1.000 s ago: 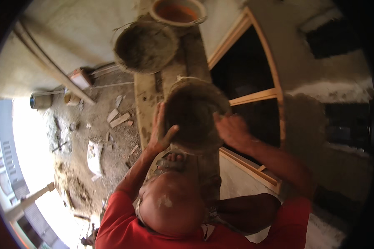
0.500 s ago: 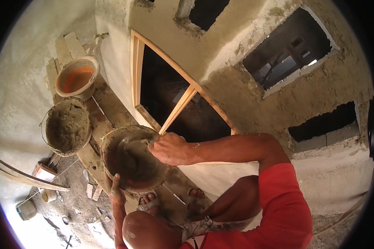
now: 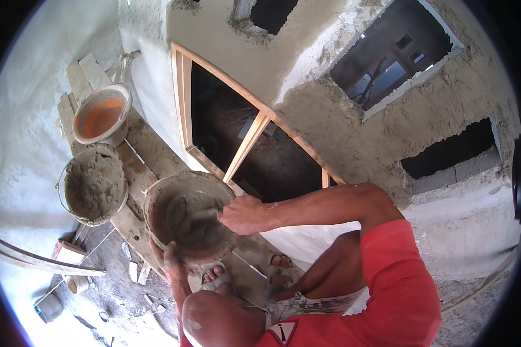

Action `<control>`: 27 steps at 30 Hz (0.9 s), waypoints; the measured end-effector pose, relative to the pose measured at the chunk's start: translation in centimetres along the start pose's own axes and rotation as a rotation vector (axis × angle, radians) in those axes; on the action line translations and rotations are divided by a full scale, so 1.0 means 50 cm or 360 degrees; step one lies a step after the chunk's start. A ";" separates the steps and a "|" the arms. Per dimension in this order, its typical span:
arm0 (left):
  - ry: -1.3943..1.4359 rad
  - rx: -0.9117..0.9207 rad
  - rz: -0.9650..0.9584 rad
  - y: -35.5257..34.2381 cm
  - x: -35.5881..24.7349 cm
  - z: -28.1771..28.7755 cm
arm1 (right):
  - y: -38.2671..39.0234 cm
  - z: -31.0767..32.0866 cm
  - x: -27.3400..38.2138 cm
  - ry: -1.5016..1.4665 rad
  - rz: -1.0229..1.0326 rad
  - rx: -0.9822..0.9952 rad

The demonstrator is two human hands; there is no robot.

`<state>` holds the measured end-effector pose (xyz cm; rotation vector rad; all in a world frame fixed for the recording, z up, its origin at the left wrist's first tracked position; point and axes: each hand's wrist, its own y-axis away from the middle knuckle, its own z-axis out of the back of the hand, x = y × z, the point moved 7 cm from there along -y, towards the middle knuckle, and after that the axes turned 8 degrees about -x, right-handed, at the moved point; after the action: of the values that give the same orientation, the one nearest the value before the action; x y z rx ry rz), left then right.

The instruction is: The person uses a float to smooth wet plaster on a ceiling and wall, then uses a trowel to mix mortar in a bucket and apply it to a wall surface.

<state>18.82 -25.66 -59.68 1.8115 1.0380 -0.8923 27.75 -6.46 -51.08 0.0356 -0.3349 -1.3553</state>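
Note:
A round mortar-caked bucket (image 3: 156, 199) stands on the plank in front of me, wet grey mortar inside it and orange showing through on its inner wall. My left hand (image 3: 171, 260) grips the near left rim, thumb on top. Over the right side of the bucket, my right hand (image 3: 241, 215) is closed round the handle of a trowel (image 3: 204, 214). Mortar coats the trowel, and its blade is hard to make out in the mix.
A second bucket of mortar (image 3: 95, 184) stands to the left, with an orange-lined tub (image 3: 101, 115) beyond it. The plank (image 3: 142, 153) runs beside a wall with a wooden frame (image 3: 252, 144). Below left lie a grey bucket (image 3: 49, 306) and scraps. My feet rest on the plank.
My right hand has moved slightly right and down with the trowel, and the mortar's surface has shifted. My left hand still holds the rim. The whole view has shifted a little.

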 end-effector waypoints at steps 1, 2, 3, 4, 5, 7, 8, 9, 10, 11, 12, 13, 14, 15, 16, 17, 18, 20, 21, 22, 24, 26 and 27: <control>0.0005 0.0004 0.0009 -0.001 -0.003 -0.002 | -0.003 0.029 -0.005 0.0042 -0.0038 -0.0104; 0.0010 0.0008 0.0018 -0.003 -0.006 -0.005 | -0.006 0.059 -0.010 0.0084 -0.0077 -0.0209; 0.0014 0.0013 0.0027 -0.004 -0.009 -0.009 | -0.012 0.087 -0.011 0.0149 -0.0066 -0.0277; 0.0019 -0.0056 0.0048 -0.005 -0.003 -0.013 | -0.011 0.083 -0.015 0.0192 -0.0084 -0.0291; 0.0020 -0.0114 0.0073 -0.003 0.003 -0.019 | -0.012 0.068 -0.020 0.0234 -0.0115 -0.0306; 0.0025 -0.0137 0.0089 0.002 0.004 -0.042 | -0.010 -0.024 -0.027 0.0251 -0.0042 -0.0414; 0.0029 -0.0138 0.0071 0.004 -0.004 -0.043 | -0.005 -0.025 0.004 0.0121 0.0030 -0.0339; 0.0030 -0.0124 0.0064 0.004 -0.006 -0.047 | 0.003 -0.015 0.019 0.0033 -0.0042 -0.0271; 0.0020 -0.0080 0.0050 -0.001 -0.007 -0.046 | 0.011 -0.004 0.030 -0.0057 -0.0113 -0.0204; 0.0011 -0.0028 0.0052 -0.002 -0.001 -0.046 | 0.027 0.025 0.043 -0.0146 -0.0145 -0.0117; -0.0004 0.0007 0.0049 -0.001 0.003 -0.039 | 0.037 0.058 0.055 -0.0244 -0.0161 -0.0029; -0.0085 -0.0020 0.0045 0.002 0.006 -0.035 | 0.051 0.074 0.055 -0.0326 -0.0194 0.0054; -0.0161 -0.0029 0.0038 0.008 0.008 -0.039 | 0.060 0.046 0.041 -0.0304 -0.0149 0.0063; -0.0226 -0.0016 0.0033 0.015 0.011 -0.054 | 0.066 -0.008 0.016 -0.0269 -0.0125 0.0072; -0.0295 -0.0010 0.0076 0.021 0.005 -0.071 | 0.065 -0.039 -0.007 -0.0209 -0.0102 0.0083; -0.0455 -0.0034 -0.0016 0.013 0.016 -0.050 | 0.054 -0.035 -0.022 -0.0139 -0.0145 0.0074; -0.0298 -0.0090 0.0136 0.010 0.029 -0.046 | 0.041 -0.026 -0.038 -0.0056 -0.0193 0.0070; -0.0132 -0.0022 0.0174 -0.014 0.055 -0.027 | 0.027 0.037 -0.045 0.0029 -0.0168 -0.0284; -0.0071 0.0001 0.0086 -0.032 0.068 -0.006 | 0.018 0.062 -0.048 0.0071 -0.0140 -0.0385; 0.0004 -0.0019 0.0081 -0.023 0.048 -0.024 | 0.013 0.076 -0.056 0.0107 -0.0114 -0.0484; 0.0020 0.0058 0.0044 -0.037 0.052 -0.027 | 0.021 0.063 -0.038 0.0246 0.0045 -0.0852; 0.0168 0.0176 -0.0118 -0.057 0.075 -0.023 | -0.027 -0.077 -0.046 0.0261 -0.0114 -0.0302; 0.0132 0.0172 -0.0100 -0.060 0.076 -0.019 | -0.017 -0.101 -0.027 0.0180 -0.0084 -0.0435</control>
<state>17.82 -22.76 -63.52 1.9292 1.1232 -0.9335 28.02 -6.18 -56.36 -0.1068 -0.0524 -1.4350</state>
